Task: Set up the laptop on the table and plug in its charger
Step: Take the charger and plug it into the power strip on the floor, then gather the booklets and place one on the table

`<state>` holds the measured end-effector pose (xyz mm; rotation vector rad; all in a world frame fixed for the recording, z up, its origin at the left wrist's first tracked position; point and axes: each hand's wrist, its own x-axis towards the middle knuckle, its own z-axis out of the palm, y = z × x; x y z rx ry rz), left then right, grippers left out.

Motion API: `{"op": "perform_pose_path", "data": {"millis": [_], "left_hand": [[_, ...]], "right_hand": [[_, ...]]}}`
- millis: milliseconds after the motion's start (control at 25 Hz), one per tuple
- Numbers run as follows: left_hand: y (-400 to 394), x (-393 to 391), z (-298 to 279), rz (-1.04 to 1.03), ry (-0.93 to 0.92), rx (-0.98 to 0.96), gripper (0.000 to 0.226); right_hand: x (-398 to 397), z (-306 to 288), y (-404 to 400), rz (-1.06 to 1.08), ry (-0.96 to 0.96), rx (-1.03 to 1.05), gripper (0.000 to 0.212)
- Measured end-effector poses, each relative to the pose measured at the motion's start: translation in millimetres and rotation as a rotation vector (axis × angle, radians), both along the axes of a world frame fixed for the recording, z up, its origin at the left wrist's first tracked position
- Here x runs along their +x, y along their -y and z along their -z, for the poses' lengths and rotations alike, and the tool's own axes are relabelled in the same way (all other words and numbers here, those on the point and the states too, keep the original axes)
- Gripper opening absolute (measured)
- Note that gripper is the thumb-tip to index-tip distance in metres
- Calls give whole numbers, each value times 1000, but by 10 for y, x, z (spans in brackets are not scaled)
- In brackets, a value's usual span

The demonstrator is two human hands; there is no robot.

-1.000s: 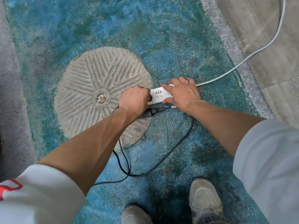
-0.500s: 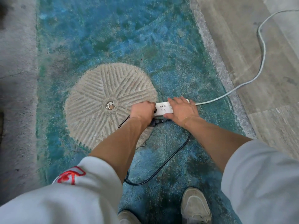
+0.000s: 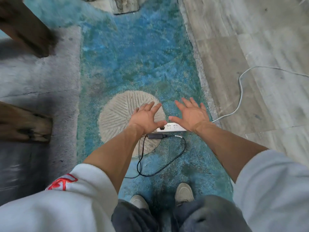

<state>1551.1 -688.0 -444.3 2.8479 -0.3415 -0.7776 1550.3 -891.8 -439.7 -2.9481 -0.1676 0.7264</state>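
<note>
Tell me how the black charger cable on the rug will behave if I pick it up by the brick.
The black charger cable lies in loose loops, so it is probably floppy and would trail. Its brick looks small and boxy, so it is unlikely to roll. The plug appears seated in the power strip, so lifting may tug it.

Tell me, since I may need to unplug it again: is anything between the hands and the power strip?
Nothing visible. Both the left hand and right hand hover open above the white power strip, where a black plug sits at its left end.
</note>
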Motion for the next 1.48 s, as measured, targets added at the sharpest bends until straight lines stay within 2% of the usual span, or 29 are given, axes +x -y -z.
{"op": "perform_pose_path", "data": {"millis": [280, 440, 600, 720, 920, 1120, 1480], "left_hand": [[-332, -46, -2194, -38, 99, -63, 92], [-629, -98, -3509, -58, 230, -82, 93], [-931, -268, -4593, -49, 338, -63, 95], [-1179, -430, -5166, -148, 410, -70, 98], [-1680, -867, -5659, -326, 495, -10, 96], [-2244, -1477, -5939, -569, 520, 37, 90], [-3203, -3000, -5962, -1057, 494, 162, 90]], "right_hand": [[1, -2281, -147, -43, 81, -18, 88], [31, -3648, -330, -47, 154, 1, 86], [-56, -4725, -574, -83, 261, 38, 84], [-43, -5343, -720, -118, 326, 46, 84], [24, -5855, -1006, -199, 418, 57, 86], [-32, -5965, -1520, -368, 427, 90, 86], [-289, -6038, -3073, -759, 396, 213, 84]]}}
